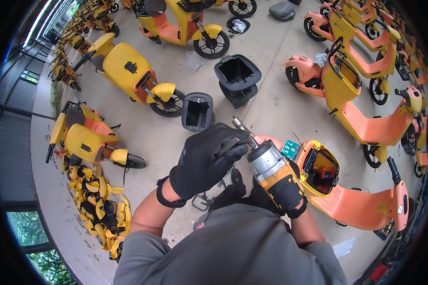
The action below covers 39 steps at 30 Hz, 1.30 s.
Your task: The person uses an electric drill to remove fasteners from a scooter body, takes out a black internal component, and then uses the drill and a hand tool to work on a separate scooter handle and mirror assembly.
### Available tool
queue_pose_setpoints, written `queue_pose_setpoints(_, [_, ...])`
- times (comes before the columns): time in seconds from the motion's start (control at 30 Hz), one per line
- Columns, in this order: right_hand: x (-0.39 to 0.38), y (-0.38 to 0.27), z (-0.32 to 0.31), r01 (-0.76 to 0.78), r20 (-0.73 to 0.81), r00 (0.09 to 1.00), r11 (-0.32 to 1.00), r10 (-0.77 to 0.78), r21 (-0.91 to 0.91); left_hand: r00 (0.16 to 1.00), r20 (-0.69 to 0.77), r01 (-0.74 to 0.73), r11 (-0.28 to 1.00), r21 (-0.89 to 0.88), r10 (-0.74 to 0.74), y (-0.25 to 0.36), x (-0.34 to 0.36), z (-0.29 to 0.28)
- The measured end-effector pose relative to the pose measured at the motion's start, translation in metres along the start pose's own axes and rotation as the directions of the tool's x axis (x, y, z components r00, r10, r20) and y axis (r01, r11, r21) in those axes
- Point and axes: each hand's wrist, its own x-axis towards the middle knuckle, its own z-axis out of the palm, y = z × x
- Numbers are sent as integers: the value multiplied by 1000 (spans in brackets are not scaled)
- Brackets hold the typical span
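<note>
My right hand (295, 169), in a black glove, grips a yellow, black and silver cordless power driver (276, 173). The hand is largely hidden behind the tool. A metal socket bit (240, 124) points up and away from the driver's nose. Beside the nose is my left hand (199, 159), also in a black glove, with its fingers curled closed. What they hold, if anything, cannot be made out. Close on the right stands a yellow and orange scooter (352, 206), its seat compartment (337, 178) uncovered and a green plate (290, 149) at its rear.
Black plastic tubs (245, 88) sit on the concrete floor ahead, with another tub (198, 127) nearer. Yellow scooters (123, 61) stand at left, and more scooters (340, 83) line the right. A heap of yellow parts (100, 209) lies at lower left. A grey seat (281, 12) lies far off.
</note>
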Motion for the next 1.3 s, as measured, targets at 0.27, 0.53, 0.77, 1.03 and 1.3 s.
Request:
queue_pose_setpoints(0.27, [-58, -38, -13, -153, 35, 988, 956, 149, 249, 996, 29, -91, 993, 75, 89, 42, -8, 22])
queue_pose_setpoints(0.53, [-64, -5, -61, 371, 264, 928, 730, -264, -575, 997, 46, -68, 995, 69, 65, 65, -14, 43])
queue_pose_setpoints(0.77, [-68, 1, -65, 354, 237, 932, 833, -275, -425, 991, 79, -118, 977, 180, 105, 71, -23, 45])
queue_pose_setpoints(1.03, [-79, 0, -73, 421, 283, 903, 792, -323, -441, 994, 88, -85, 956, 281, 62, 81, -34, 45])
queue_pose_setpoints(1.3, [-84, -21, -71, 616, 394, 787, 570, -475, -544, 975, 216, -126, 937, 325, 56, 88, -36, 38])
